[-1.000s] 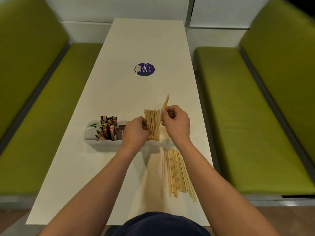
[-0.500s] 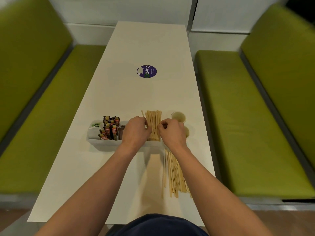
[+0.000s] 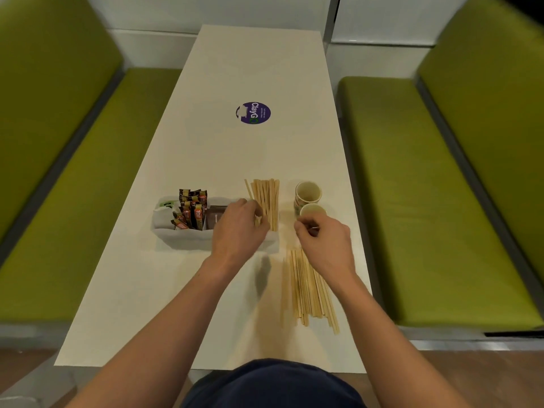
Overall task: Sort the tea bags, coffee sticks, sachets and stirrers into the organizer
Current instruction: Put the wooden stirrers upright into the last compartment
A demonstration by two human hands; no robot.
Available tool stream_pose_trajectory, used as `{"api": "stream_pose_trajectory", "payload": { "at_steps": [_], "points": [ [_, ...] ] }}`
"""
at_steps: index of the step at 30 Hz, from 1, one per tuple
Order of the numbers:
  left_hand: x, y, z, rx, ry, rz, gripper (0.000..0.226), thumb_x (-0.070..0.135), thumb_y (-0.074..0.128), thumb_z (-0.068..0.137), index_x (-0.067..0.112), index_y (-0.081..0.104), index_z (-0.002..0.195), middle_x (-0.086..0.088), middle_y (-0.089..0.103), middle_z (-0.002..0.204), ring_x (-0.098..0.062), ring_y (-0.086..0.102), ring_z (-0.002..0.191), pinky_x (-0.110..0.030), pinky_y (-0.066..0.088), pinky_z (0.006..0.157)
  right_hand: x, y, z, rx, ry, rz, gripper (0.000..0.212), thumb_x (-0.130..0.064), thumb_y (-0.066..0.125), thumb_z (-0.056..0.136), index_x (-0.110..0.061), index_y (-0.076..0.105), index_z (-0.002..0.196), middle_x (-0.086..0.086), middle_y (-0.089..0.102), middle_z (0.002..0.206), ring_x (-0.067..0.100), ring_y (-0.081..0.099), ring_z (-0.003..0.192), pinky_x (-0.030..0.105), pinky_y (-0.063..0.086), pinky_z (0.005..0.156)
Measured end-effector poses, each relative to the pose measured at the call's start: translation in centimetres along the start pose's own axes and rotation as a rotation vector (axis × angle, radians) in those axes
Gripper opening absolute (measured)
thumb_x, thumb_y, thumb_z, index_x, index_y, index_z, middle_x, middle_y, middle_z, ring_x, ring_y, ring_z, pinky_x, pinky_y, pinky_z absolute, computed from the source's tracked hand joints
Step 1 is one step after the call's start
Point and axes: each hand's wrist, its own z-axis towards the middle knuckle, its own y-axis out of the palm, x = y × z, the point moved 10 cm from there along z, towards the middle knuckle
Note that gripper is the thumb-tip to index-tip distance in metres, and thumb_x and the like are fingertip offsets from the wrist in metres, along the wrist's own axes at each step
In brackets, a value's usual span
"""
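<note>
Left grip (image 3: 238,231) clamped on upright stirrers (image 3: 266,201) in organizer (image 3: 182,238). Right grip (image 3: 323,245) curled above loose stirrers (image 3: 309,290) on counter (image 3: 250,69), near cups (image 3: 307,191); whether it holds anything, cannot tell.

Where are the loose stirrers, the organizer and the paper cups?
loose stirrers (image 3: 309,288), head view, middle of the pile.
organizer (image 3: 182,238), head view, bare front wall.
paper cups (image 3: 308,192), head view, inside of the far cup.

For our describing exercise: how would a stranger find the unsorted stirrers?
Start at the long white table. By its right edge, near the right hand, is a pile of wooden stirrers. Unlike the upright stirrers in the organizer, these lie flat.
</note>
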Motion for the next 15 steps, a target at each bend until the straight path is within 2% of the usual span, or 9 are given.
{"api": "stream_pose_trajectory", "payload": {
  "at_steps": [3,6,8,12,15],
  "points": [
    [1.4,2.7,-3.4,-0.117,0.054,-0.041,0.017,0.039,0.060,0.091,0.024,0.067,0.094,0.009,0.062,0.091,-0.013,0.058,0.087,-0.035,0.052,0.070,3.6,-1.0,-2.0,-0.036,0.083,-0.092,0.016,-0.035,0.066,0.096,-0.028,0.075,0.107,-0.014,0.073,0.098,0.001,0.066,0.083,0.023,0.054,0.078],
    [1.2,6.8,-6.4,-0.290,-0.041,-0.037,0.022,0.049,0.059,0.088,0.028,0.068,0.090,0.012,0.066,0.089,-0.012,0.062,0.083,-0.034,0.054,0.070,7.7,-0.4,-3.4,-0.126,0.217,-0.225,0.031,-0.042,0.068,0.094,-0.025,0.072,0.119,-0.008,0.071,0.114,0.009,0.068,0.092,0.025,0.049,0.079],
    [0.9,8.6,-7.5,-0.349,-0.111,-0.023,0.027,0.053,0.059,0.086,0.028,0.068,0.086,0.012,0.067,0.084,-0.014,0.063,0.079,-0.034,0.055,0.070,9.4,0.8,-4.1,-0.194,0.262,-0.282,0.039,-0.047,0.069,0.092,-0.022,0.070,0.122,-0.005,0.071,0.117,0.014,0.068,0.100,0.030,0.053,0.085],
    [1.6,10.3,-8.3,-0.389,-0.150,0.021,0.033,0.056,0.061,0.084,0.025,0.061,0.074,0.009,0.062,0.073,-0.016,0.061,0.070,-0.032,0.054,0.063,10.2,1.8,-4.4,-0.191,0.275,-0.321,0.040,-0.049,0.071,0.088,-0.019,0.071,0.116,-0.002,0.072,0.109,0.018,0.066,0.098,0.035,0.053,0.086],
    [2.2,10.5,-8.3,-0.390,-0.185,0.028,0.031,0.051,0.064,0.084,0.023,0.060,0.074,0.006,0.062,0.073,-0.019,0.062,0.070,-0.031,0.050,0.060,10.1,2.2,-4.1,-0.190,0.291,-0.339,0.028,-0.041,0.070,0.087,-0.020,0.073,0.105,-0.002,0.073,0.100,0.020,0.066,0.093,0.035,0.054,0.083]
  ]
}}
